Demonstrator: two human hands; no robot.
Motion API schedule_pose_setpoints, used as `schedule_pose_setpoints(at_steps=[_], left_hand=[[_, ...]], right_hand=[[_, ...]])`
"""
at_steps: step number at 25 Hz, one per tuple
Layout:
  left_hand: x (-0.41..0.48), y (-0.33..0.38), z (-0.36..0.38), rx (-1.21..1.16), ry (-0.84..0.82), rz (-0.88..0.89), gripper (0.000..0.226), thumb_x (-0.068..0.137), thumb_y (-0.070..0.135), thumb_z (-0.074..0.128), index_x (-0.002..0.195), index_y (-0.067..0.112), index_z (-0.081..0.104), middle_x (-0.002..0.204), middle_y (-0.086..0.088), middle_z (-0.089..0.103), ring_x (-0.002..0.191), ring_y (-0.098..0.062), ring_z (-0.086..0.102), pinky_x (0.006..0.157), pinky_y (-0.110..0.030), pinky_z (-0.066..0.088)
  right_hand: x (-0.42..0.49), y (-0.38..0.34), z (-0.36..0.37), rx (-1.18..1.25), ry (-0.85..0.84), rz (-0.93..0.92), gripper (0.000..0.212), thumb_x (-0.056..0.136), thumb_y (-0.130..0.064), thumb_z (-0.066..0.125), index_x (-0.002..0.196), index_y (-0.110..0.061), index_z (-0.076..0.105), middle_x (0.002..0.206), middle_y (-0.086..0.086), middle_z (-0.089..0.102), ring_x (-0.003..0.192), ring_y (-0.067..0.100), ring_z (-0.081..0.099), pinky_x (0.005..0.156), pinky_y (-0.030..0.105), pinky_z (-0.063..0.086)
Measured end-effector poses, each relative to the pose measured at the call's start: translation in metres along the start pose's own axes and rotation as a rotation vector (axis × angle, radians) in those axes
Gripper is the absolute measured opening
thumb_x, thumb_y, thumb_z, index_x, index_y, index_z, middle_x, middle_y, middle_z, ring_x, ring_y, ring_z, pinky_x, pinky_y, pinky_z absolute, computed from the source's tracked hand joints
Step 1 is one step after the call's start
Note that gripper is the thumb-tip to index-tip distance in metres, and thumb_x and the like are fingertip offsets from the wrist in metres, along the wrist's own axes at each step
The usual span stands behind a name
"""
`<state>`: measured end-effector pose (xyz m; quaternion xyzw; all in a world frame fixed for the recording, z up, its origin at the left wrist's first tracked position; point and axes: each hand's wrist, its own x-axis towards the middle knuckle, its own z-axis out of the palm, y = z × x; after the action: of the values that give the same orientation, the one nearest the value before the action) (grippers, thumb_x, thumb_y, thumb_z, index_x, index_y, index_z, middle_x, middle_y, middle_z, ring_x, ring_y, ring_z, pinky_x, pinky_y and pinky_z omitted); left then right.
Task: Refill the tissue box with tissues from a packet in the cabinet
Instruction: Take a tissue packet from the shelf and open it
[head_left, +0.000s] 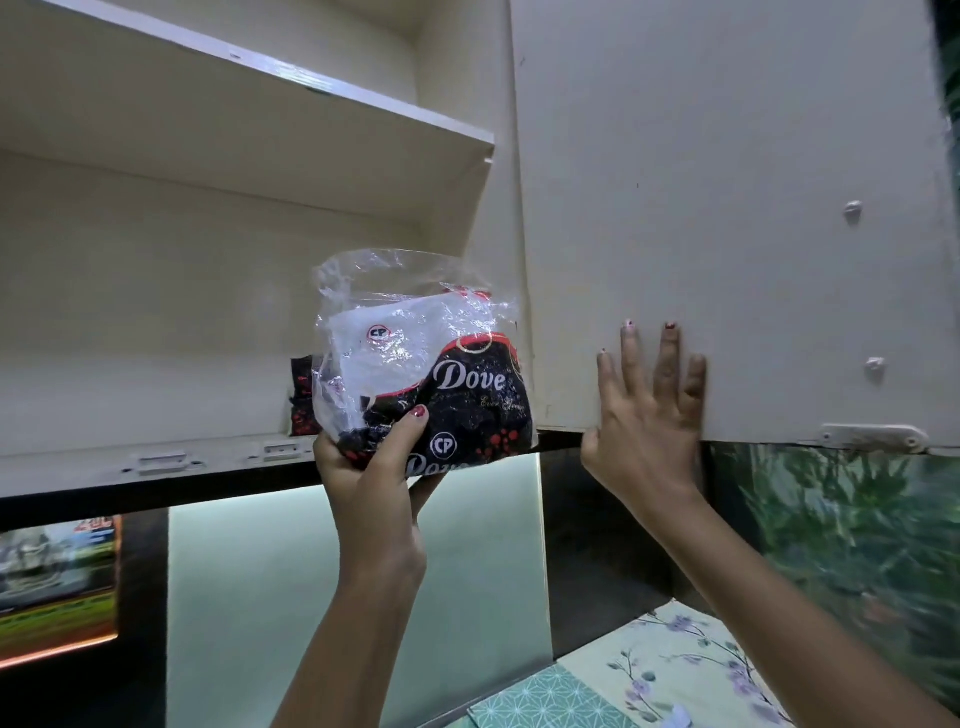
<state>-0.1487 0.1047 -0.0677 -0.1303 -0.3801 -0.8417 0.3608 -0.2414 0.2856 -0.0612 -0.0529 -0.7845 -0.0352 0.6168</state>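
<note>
Head view: your left hand (371, 467) gripped the tissue packet (426, 364); right hand (649, 410) lay flat, open, on the cabinet door (727, 208); the slick plastic could slip

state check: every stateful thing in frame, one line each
cabinet door: open, swung to the right
tissue packet: torn open at the top, partly used, held at the cabinet's front edge
second packet: on the lower shelf, behind the held one, mostly hidden
upper shelf: nothing visible on it from below
left hand: gripping the packet's bottom
right hand: flat on the door, fingers spread
</note>
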Motion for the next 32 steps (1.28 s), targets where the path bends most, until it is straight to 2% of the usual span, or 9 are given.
schedule_pose_setpoints(at_steps=[3, 11, 16, 17, 19, 21, 25, 28, 32], left_hand=[[-0.010, -0.014, 0.000, 0.036, -0.034, 0.007, 0.037, 0.077, -0.001, 0.062, 0.099, 0.026, 0.051, 0.090, 0.006, 0.064, 0.081, -0.014, 0.064, 0.072, -0.037, 0.054], [-0.008, -0.040, -0.009, 0.117, -0.067, -0.025, 0.045, 0.076, -0.002, 0.062, 0.112, 0.022, 0.052, 0.096, 0.000, 0.063, 0.084, -0.019, 0.062, 0.068, -0.035, 0.052], [-0.013, -0.051, -0.030, 0.207, -0.122, -0.049, 0.044, 0.068, 0.001, 0.070, 0.104, 0.021, 0.053, 0.089, 0.002, 0.065, 0.070, -0.010, 0.066, 0.058, -0.031, 0.054], [-0.015, -0.054, -0.038, 0.229, -0.129, -0.057, 0.047, 0.063, 0.004, 0.072, 0.103, 0.020, 0.053, 0.088, 0.002, 0.065, 0.069, -0.009, 0.067, 0.054, -0.029, 0.054], [-0.023, -0.059, -0.065, 0.235, -0.146, -0.100, 0.055, 0.052, 0.009, 0.074, 0.103, 0.018, 0.055, 0.087, -0.001, 0.068, 0.070, -0.011, 0.068, 0.049, -0.025, 0.055], [-0.038, -0.061, -0.102, 0.191, -0.141, -0.170, 0.063, 0.044, 0.014, 0.076, 0.104, 0.016, 0.060, 0.086, -0.003, 0.072, 0.073, -0.015, 0.070, 0.052, -0.026, 0.058], [-0.077, -0.059, -0.183, 0.220, 0.007, -0.250, 0.090, 0.027, 0.023, 0.090, 0.110, 0.012, 0.059, 0.084, -0.002, 0.074, 0.075, -0.017, 0.070, 0.062, -0.026, 0.059], [-0.104, -0.052, -0.238, 0.282, 0.189, -0.290, 0.082, 0.038, 0.018, 0.077, 0.116, 0.007, 0.054, 0.088, -0.009, 0.071, 0.075, -0.022, 0.068, 0.063, -0.029, 0.059], [-0.122, -0.031, -0.296, 0.291, 0.348, -0.370, 0.079, 0.031, 0.020, 0.082, 0.106, 0.004, 0.060, 0.076, -0.007, 0.075, 0.066, -0.022, 0.071, 0.054, -0.028, 0.058]], right_hand=[[0.000, 0.017, 0.017, 0.038, -0.021, 0.015, 0.080, 0.063, -0.023, 0.062, 0.138, -0.019, 0.034, 0.154, 0.012, 0.019, 0.135, 0.035, -0.027, 0.109, 0.047, -0.021], [0.001, 0.039, 0.044, 0.154, 0.006, 0.012, 0.078, 0.068, -0.037, 0.046, 0.141, -0.026, 0.021, 0.156, 0.008, 0.011, 0.140, 0.030, -0.014, 0.108, 0.043, -0.023], [-0.002, 0.031, 0.035, 0.238, 0.021, -0.006, 0.075, 0.068, -0.030, 0.050, 0.139, -0.022, 0.029, 0.156, 0.011, 0.013, 0.141, 0.037, -0.005, 0.106, 0.041, -0.028], [-0.005, 0.027, 0.027, 0.351, -0.002, 0.013, 0.071, 0.068, -0.027, 0.053, 0.136, -0.020, 0.035, 0.154, 0.013, 0.017, 0.141, 0.037, -0.001, 0.110, 0.044, -0.021], [-0.016, 0.014, 0.005, 0.747, 0.011, 0.063, 0.052, 0.073, -0.016, 0.054, 0.124, -0.015, 0.050, 0.145, 0.016, 0.035, 0.136, 0.030, 0.025, 0.114, 0.037, 0.016], [-0.043, -0.001, -0.017, 1.155, -0.017, 0.064, 0.033, 0.078, -0.001, 0.050, 0.106, -0.015, 0.061, 0.118, 0.013, 0.059, 0.106, 0.013, 0.054, 0.089, 0.010, 0.044], [-0.121, -0.038, -0.032, 1.836, -0.589, 0.116, 0.023, 0.076, -0.009, 0.062, 0.081, -0.029, 0.071, 0.070, -0.007, 0.075, 0.065, 0.006, 0.068, 0.062, 0.015, 0.055], [-0.199, -0.077, -0.021, 1.863, -1.022, 0.183, 0.026, 0.075, 0.000, 0.066, 0.070, -0.025, 0.073, 0.064, -0.012, 0.074, 0.055, 0.004, 0.064, 0.054, 0.015, 0.053], [-0.273, -0.129, -0.018, 1.879, -1.272, 0.421, 0.037, 0.071, 0.017, 0.062, 0.073, -0.019, 0.069, 0.065, -0.002, 0.072, 0.051, 0.005, 0.058, 0.050, 0.015, 0.052]])
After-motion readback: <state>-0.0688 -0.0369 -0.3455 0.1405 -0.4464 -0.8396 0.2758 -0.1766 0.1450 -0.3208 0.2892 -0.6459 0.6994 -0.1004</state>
